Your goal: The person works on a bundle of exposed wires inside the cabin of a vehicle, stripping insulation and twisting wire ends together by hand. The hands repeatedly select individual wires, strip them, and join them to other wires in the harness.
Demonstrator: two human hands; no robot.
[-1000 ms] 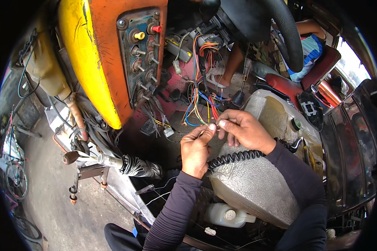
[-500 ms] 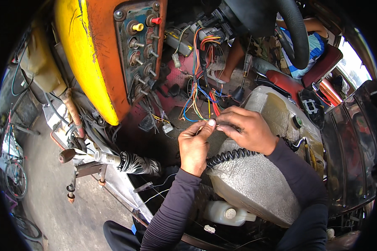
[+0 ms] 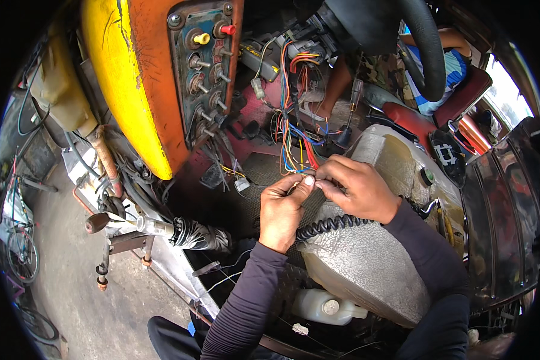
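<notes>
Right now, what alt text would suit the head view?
A person's hands, left and right, pinch close together at the lower end of multicolored wires, beside a silvery cover. A switch panel is at upper left, a steering wheel at upper right.

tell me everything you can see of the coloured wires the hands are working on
The wires form a loose, thin bundle, mainly red, orange, blue, yellow, green and white, with what looks like plastic insulation. They hang from the area beside the steering wheel, bending and crossing as they drop. Blue and red strands stray to the right partway down. The lower part reaches the pinched fingertips of the left hand and right hand, which hide the ends there.
</notes>
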